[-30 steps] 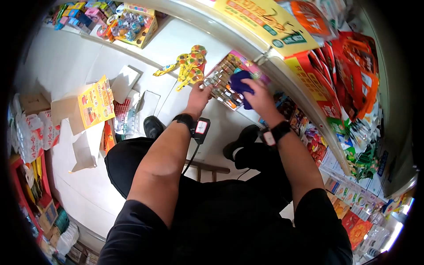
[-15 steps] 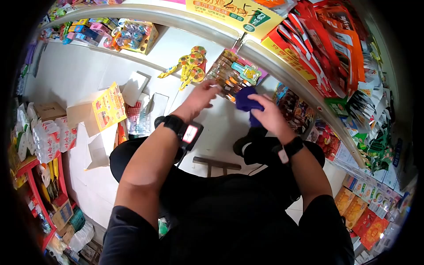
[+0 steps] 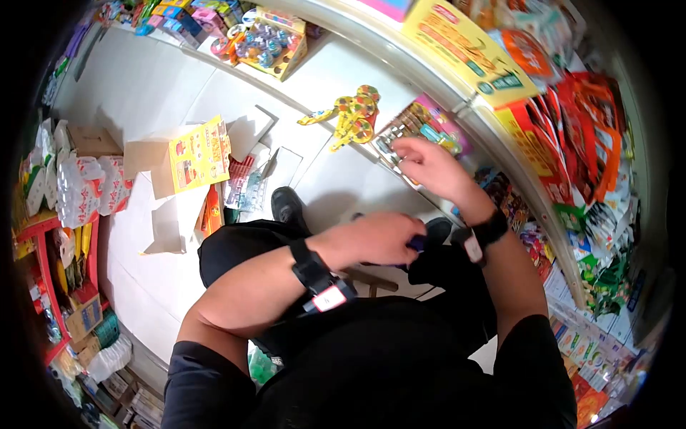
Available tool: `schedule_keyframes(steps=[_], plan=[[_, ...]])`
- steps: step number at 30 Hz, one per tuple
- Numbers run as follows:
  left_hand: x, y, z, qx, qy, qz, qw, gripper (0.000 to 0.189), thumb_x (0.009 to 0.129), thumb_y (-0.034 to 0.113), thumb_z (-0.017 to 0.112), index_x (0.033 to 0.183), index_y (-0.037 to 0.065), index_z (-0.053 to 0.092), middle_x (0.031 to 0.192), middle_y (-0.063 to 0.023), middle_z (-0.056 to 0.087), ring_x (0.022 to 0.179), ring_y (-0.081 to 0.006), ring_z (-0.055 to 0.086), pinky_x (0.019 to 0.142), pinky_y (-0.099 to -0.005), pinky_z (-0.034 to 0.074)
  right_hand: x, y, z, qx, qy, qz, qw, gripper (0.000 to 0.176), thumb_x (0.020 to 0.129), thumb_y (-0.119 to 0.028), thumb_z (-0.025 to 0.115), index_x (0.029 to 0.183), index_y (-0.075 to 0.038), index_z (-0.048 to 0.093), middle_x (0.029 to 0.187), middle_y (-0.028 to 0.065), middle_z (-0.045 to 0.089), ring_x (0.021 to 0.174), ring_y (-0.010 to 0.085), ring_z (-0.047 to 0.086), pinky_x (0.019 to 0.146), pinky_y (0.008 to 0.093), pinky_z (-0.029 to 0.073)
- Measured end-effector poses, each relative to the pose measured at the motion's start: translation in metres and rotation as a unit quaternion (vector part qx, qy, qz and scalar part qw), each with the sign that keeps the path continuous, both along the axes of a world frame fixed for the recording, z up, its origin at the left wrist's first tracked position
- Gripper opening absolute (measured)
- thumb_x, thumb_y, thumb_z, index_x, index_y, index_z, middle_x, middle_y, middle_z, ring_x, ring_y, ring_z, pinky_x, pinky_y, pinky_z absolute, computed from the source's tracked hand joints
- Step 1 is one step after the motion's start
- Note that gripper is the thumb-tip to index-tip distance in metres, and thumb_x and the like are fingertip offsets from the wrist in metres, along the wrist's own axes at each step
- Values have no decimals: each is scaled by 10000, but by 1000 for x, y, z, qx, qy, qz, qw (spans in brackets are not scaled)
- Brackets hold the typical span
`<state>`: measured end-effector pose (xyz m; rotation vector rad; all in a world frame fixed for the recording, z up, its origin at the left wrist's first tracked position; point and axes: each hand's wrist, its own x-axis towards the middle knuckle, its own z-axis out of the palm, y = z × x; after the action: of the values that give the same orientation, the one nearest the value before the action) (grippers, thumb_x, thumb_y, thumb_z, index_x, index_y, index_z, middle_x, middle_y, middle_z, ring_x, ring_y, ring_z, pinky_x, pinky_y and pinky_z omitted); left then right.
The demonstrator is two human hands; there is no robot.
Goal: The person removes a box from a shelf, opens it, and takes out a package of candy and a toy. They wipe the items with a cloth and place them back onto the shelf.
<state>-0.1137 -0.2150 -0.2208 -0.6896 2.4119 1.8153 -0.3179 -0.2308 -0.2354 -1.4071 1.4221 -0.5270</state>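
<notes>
The left hand is closed on a blue cloth. The right hand touches hanging packs. It is blurry, so I can't tell if it grips.

Blue cloth bunched, mostly hidden, colourful card hanging tilted

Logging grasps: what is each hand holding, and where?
Left hand grips a dark blue thing, mostly hidden in the fist. Right hand touches a hanging card; hold unclear.

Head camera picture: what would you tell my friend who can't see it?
A person's right hand reaches to a hanging card of small goods under a shop shelf, while the left hand grips a blue thing. Boxes lie on the white floor.
</notes>
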Motion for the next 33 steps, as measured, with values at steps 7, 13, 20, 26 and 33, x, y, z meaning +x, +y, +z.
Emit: schedule_keyframes(steps=[7, 13, 20, 26, 33], plan=[[-6, -2, -6, -36, -2, -64, 997, 365, 797, 223, 642, 1124, 60, 636, 1057, -184, 647, 959, -379, 638, 837, -458, 514, 91, -112, -97, -144, 376, 207, 891, 611, 733, -196, 735, 1304, -78, 551, 1319, 137, 524, 1189, 321, 515, 990, 436, 422], [0, -18, -5, -69, -39, -65, 995, 312, 797, 196, 634, 1056, 22, 642, 1053, -192, 651, 918, -365, 659, 788, -444, 533, 103, -128, -152, -196, 518, 299, 777, 732, 717, -255, 774, 1375, -138, 477, 1444, 82, 399, 1321, 327, 360, 1022, 487, 368], [8, -19, -8, -93, 0, -40, 995, 335, 814, 198, 627, 1097, 19, 612, 1033, -180, 650, 913, -352, 663, 770, -437, 539, 106, -130, -156, -235, 560, 276, 745, 366, 845, -157, 563, 1208, -110, 571, 1245, 77, 526, 1275, 306, 419, 946, 463, 414], [9, -21, -6, -92, -14, -4, 996, 329, 837, 271, 639, 1091, 62, 626, 1004, -159, 648, 921, -356, 659, 792, -443, 532, 82, -146, -138, -223, 470, 293, 802, 219, 850, -114, 539, 1039, -92, 647, 979, 81, 642, 990, 307, 611, 829, 449, 498], [23, -53, 23, 100, -62, 100, 988, 582, 957, 566, 468, 1077, 27, 652, 1118, -148, 668, 875, -342, 653, 799, -425, 507, 38, -102, -17, -357, 216, 74, 906, 180, 857, -46, 577, 1029, -44, 631, 1015, 143, 648, 939, 353, 614, 813, 423, 499]])
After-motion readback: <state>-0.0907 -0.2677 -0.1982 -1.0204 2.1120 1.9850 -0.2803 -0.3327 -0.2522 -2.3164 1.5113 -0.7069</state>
